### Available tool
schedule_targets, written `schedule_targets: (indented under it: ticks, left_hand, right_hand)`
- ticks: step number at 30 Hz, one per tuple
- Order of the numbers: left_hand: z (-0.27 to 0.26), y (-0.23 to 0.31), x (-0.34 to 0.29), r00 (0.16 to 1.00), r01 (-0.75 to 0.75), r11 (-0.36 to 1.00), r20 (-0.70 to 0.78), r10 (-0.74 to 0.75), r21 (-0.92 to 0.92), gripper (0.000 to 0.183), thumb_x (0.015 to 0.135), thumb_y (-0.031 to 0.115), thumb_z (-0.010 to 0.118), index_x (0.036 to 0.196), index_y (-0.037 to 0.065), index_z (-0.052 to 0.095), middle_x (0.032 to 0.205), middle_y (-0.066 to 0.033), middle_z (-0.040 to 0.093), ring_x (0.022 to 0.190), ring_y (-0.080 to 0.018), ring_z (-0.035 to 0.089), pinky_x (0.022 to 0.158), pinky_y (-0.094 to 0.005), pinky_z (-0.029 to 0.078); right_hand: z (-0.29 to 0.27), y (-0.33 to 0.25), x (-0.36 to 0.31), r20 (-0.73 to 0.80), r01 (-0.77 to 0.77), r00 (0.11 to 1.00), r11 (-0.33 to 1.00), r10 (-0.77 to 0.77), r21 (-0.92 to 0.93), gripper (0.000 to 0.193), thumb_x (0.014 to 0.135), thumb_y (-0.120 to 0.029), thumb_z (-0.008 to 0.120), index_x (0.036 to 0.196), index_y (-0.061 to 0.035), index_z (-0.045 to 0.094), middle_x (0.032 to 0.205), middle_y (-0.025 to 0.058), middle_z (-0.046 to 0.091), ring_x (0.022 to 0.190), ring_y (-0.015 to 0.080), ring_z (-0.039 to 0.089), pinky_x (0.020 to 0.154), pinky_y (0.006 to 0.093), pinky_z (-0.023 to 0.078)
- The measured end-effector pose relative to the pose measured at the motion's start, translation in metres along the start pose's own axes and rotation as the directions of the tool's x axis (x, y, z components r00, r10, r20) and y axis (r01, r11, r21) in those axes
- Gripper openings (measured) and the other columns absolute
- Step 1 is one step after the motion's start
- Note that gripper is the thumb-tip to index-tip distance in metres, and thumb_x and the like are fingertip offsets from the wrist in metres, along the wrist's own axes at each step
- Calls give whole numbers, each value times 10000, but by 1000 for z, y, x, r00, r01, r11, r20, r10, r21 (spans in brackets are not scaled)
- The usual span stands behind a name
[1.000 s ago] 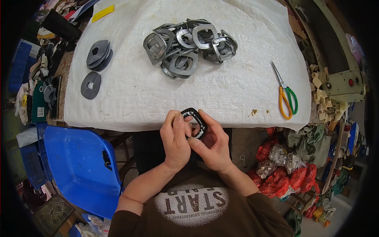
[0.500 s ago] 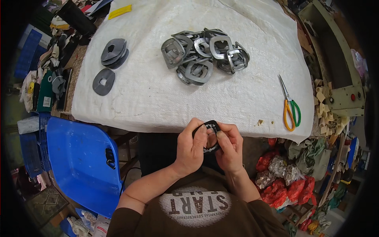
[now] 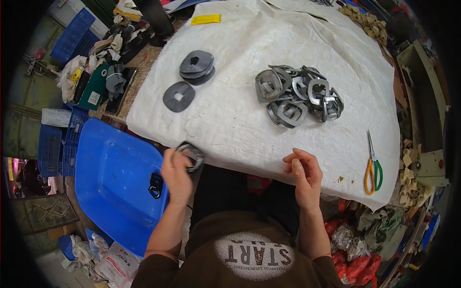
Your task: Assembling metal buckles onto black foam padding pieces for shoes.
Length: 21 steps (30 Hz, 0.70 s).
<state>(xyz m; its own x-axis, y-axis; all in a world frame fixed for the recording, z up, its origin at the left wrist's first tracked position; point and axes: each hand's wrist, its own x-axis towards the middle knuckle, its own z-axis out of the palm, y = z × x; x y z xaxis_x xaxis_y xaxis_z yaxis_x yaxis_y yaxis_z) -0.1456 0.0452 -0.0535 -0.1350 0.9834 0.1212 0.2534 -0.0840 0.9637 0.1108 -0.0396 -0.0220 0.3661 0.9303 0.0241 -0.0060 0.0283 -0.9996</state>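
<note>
My left hand is closed on a dark, ring-shaped buckle with a black covering, blurred by motion, between the blue tub and the table's front edge. Over that edge, to the right, my right hand is held up with nothing in it, its fingers loosely bent and apart. A pile of silvery metal buckles lies beyond it on the white woven sheet. To the left are a grey rounded pad with a square hole and a small stack of similar pads.
The blue tub beside my left arm has black ring-shaped pieces in it. Scissors with orange and green handles lie at the table's right. A yellow packet lies at the far left. Red plastic bags sit below right.
My hands have parted. The left has carried the dark buckle leftward toward the tub; the right has let go and moved right. The whole view has shifted, with the table now farther right.
</note>
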Motion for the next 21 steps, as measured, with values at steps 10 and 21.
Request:
schedule_targets:
  ticks: [10, 21]
  left_hand:
    - [-153, -159, -29, 875, 466, 650, -424, -235, 601, 186, 840, 113, 487, 986, 14, 543, 784, -126, 551, 745, -257, 531, 726, -335, 422]
    - [-45, 0, 111, 980, -114, 691, -34, 197, 714, 265, 805, 201, 542, 1014, 47, 594, 1041, -136, 513, 1028, -280, 440, 885, -391, 327]
  right_hand:
    - [4, 2, 9, -43, -2, 999, 999, 3, 41, 188, 889, -90, 508, 1054, -1, 511, 871, 80, 588, 716, 88, 518, 664, 223, 449]
    - [3, 5, 1, -65, -16, 998, 1000, 17, 27, 168, 888, -71, 500, 1041, 0, 504, 827, 84, 583, 682, 93, 512, 638, 216, 430]
